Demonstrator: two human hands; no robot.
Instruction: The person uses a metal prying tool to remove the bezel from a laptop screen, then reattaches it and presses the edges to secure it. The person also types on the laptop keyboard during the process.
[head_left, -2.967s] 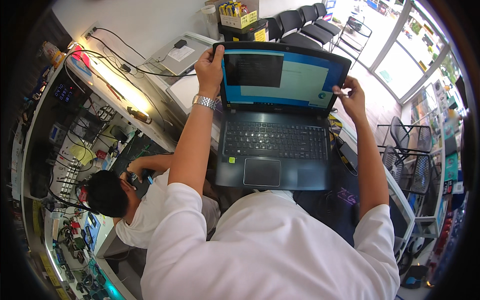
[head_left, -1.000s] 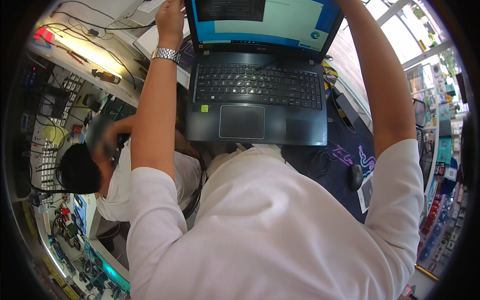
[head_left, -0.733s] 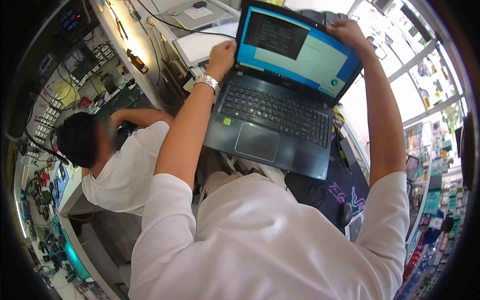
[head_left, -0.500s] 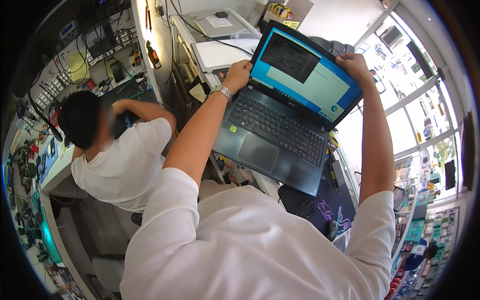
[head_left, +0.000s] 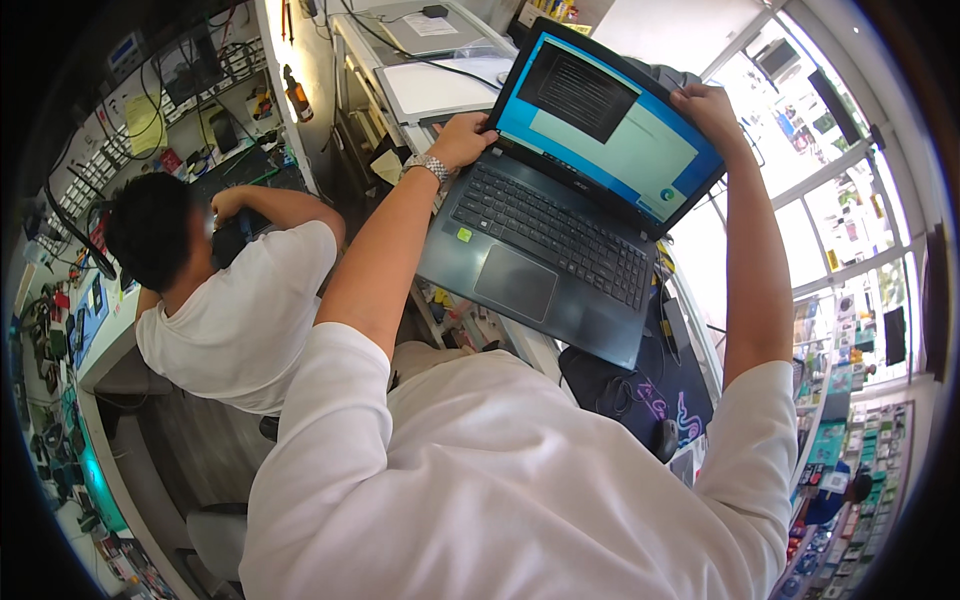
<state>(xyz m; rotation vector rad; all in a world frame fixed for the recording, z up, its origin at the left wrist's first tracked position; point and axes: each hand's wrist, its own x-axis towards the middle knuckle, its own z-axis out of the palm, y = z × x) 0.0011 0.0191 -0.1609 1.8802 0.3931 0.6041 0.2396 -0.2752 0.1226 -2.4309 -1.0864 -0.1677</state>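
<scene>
An opened black laptop is tilted in front of me, its lit screen showing a dark window over a blue and pale background. My left hand, with a metal watch on the wrist, is closed on the lower left edge of the screen near the hinge. At the screen's upper right edge, my right hand grips the frame with its fingers behind the lid. The laptop's front right corner is above a dark mouse mat.
On my left a person in a white shirt sits at a cluttered workbench. A black mouse lies on the mat. Beyond the laptop, a silver closed laptop and a white panel rest on the counter. Glass windows stand at the right.
The laptop and both my hands sit slightly higher and further left in view, largely as the whole view shifts. My grip is unchanged. The seated person's forearm has moved a little.
</scene>
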